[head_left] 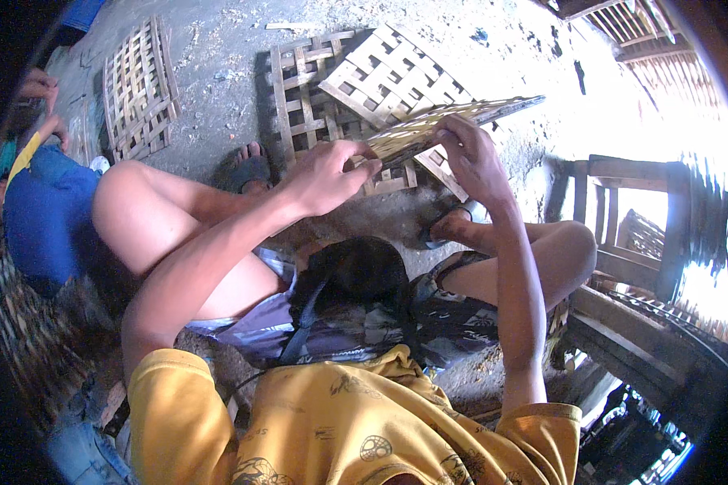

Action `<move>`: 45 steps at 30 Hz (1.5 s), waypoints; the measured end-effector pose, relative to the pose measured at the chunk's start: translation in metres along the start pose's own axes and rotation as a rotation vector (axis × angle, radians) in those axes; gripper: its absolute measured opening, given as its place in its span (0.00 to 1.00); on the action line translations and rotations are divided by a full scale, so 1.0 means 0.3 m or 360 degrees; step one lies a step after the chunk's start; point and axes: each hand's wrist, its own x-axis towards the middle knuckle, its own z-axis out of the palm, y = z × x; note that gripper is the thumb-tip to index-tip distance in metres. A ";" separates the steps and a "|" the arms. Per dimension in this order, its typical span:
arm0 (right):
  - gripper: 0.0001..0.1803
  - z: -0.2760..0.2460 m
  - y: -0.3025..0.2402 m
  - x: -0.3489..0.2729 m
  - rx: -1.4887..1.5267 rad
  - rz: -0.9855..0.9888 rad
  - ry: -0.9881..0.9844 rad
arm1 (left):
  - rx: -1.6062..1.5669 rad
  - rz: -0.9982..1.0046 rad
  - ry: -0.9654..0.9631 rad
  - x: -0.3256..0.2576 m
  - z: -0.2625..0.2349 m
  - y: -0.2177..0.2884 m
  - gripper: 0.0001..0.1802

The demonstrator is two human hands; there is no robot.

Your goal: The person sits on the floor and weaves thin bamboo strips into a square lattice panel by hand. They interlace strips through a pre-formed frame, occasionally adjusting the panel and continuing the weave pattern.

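Observation:
Between my hands a woven bamboo panel (412, 135) is held up at a tilt, seen nearly edge-on. My left hand (329, 174) is closed at its left end, thumb and fingers pinching the near edge. Farther right, my right hand (471, 158) curls its fingers over the same edge. Beyond my feet, an open-weave bamboo panel (400, 71) lies on top of another woven panel (299, 89) on the ground. The held panel hides part of both.
Another woven panel (137, 93) lies at the far left. A person in blue clothing (44, 210) sits at my left, hands showing. To the right stands a wooden frame (631, 218). Wood scraps litter the concrete floor (218, 73). Bright light washes out the far right.

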 end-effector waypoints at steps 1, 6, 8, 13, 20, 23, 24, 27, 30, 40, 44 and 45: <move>0.08 -0.014 -0.005 0.003 -0.0029 0.0022 0.0027 | -0.0008 -0.0049 -0.0023 -0.002 -0.007 0.020 0.22; 0.05 -0.031 -0.025 -0.001 -0.0413 -0.0141 0.0134 | -0.0013 -0.0005 0.0025 -0.002 -0.001 0.006 0.22; 0.04 -0.023 -0.046 -0.009 -0.0600 -0.0136 0.0079 | -0.0058 -0.0087 -0.0024 -0.005 -0.008 0.042 0.20; 0.08 0.000 -0.093 -0.031 -0.0805 -0.0352 0.0162 | -0.0028 0.0017 0.0006 -0.004 -0.001 0.036 0.20; 0.06 0.024 -0.104 -0.034 -0.0758 -0.0389 0.0115 | 0.0030 0.0102 0.0021 -0.018 0.001 0.016 0.21; 0.07 0.031 -0.072 -0.031 -0.0662 -0.0276 0.0019 | 0.0098 0.0121 -0.0005 -0.010 0.007 -0.012 0.20; 0.07 0.032 -0.064 -0.031 -0.0672 -0.0262 -0.0008 | 0.0099 0.0109 -0.0010 -0.013 0.008 -0.019 0.20; 0.09 0.040 -0.064 -0.038 -0.0356 -0.0095 -0.0139 | 0.0118 0.0043 -0.0028 -0.025 0.001 0.002 0.20; 0.11 0.051 -0.135 -0.048 0.0323 0.0180 -0.0265 | 0.0122 -0.0017 -0.0105 -0.020 0.009 -0.021 0.21; 0.09 -0.066 -0.060 -0.034 -0.0534 -0.0003 0.0084 | 0.0060 0.0211 0.0080 0.000 0.029 -0.025 0.19; 0.13 -0.036 -0.112 -0.038 -0.0183 -0.0108 0.0040 | 0.0087 -0.0009 -0.0010 0.002 -0.005 0.042 0.19; 0.14 -0.025 -0.113 -0.037 -0.0238 -0.0124 0.0016 | 0.0081 0.0027 0.0022 0.006 -0.001 0.035 0.20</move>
